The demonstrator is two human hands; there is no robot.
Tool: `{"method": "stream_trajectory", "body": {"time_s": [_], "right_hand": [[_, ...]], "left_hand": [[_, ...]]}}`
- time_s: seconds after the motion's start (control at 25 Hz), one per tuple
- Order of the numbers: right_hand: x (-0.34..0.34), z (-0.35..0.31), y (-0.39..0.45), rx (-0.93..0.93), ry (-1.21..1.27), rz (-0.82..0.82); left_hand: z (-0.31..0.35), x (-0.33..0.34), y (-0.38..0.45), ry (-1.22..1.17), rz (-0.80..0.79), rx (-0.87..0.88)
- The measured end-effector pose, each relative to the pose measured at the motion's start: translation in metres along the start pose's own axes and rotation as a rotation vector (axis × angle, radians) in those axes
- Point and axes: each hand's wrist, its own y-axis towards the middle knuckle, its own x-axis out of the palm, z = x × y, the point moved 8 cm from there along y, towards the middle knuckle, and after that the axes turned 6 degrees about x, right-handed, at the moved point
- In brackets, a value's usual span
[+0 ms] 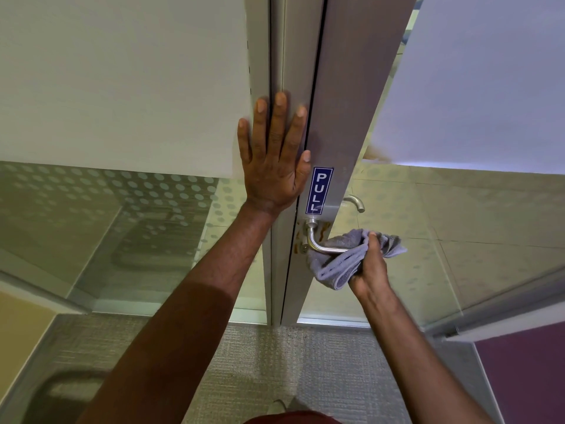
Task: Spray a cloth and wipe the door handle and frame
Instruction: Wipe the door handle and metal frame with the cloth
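Cloth [342, 264]: grey microfibre, bunched round the free end of the door handle [318, 243], held there by the right hand.
Right hand [371, 267]: fingers closed on the cloth, thumb on top, gripping the lever through the fabric; wrist comes in from lower right.
Left hand [273, 154]: flat and fully spread, holds nothing; palm pressed on the metal door frame [276, 255] above the handle, fingertips across the dark seam between frame and door edge.
Door handle: brushed-metal lever, bend and round base bare, straight end wrapped by cloth. Sits just below the blue PULL sticker [319, 190].
Step in hand: wiping the lever, looks under way; frame wipe judged not yet done.
Doing it well: keep the cloth wrapped right round the lever, slide from tip to bend, then twist round the base; left hand should keep bracing so the door doesn't swing. Orange-brown marks on the plate [321, 234] behind the lever likely need extra rubbing.
Second handle [354, 202]: visible through the glass on the far side, untouched.
Floor: grey carpet [260, 362] below, tiles beyond the glass.
Hidden/unclear: lever tip covered by cloth; right fingers mostly tucked under fabric; no spray bottle in view; can't tell if the cloth is damp; blurred dark shape bottom left, unidentifiable.
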Motion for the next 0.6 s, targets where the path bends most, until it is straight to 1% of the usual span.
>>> {"method": "stream_trajectory", "body": {"time_s": [0.08, 0.16, 0.24, 0.32, 0.44, 0.48, 0.56, 0.6], "right_hand": [[0.001, 0.008, 0.0, 0.064, 0.157, -0.019], [0.007, 0.012, -0.004, 0.085, 0.274, -0.066], [0.009, 0.011, -0.005, 0.053, 0.239, -0.055], [0.0, 0.009, -0.011, -0.016, 0.109, 0.026], [-0.016, 0.003, -0.036, -0.229, -0.232, 0.179], [-0.02, 0.004, -0.046, -0.295, -0.336, 0.207], [-0.018, 0.005, -0.068, -0.455, -0.48, 0.165], [-0.016, 0.006, -0.073, -0.565, -0.592, 0.127]], "left_hand": [[0.0, 0.0, -0.001, 0.004, 0.003, -0.006], [0.0, 0.0, -0.001, 0.01, 0.01, 0.0], [0.0, 0.0, -0.001, 0.018, 0.016, 0.006], [0.0, -0.001, -0.001, 0.024, 0.016, 0.011], [0.001, -0.001, -0.001, 0.041, 0.018, 0.022], [0.001, 0.0, -0.001, 0.045, 0.018, 0.023], [0.001, 0.001, -0.002, 0.046, 0.023, 0.015], [0.001, 0.001, -0.002, 0.048, 0.027, 0.01]]}}
